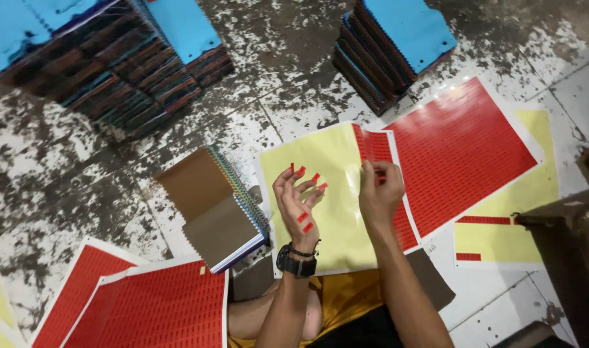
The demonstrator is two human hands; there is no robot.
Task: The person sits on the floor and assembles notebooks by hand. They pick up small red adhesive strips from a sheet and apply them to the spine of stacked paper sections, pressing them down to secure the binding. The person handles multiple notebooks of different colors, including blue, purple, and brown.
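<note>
Peeling glossy red rectangular stickers (379,180)

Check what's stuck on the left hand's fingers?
Small red stickers sit on the left hand's fingertips, two more on the palm. The back of the hand is hidden. The right hand peels at the sticker sheet.

Worn grey concrete floor (69,161), blotched with flaking white paint.
Joint lines crossing at right, dark scuffs everywhere, flat even light, a brown wooden edge (565,216) at far right.
</note>
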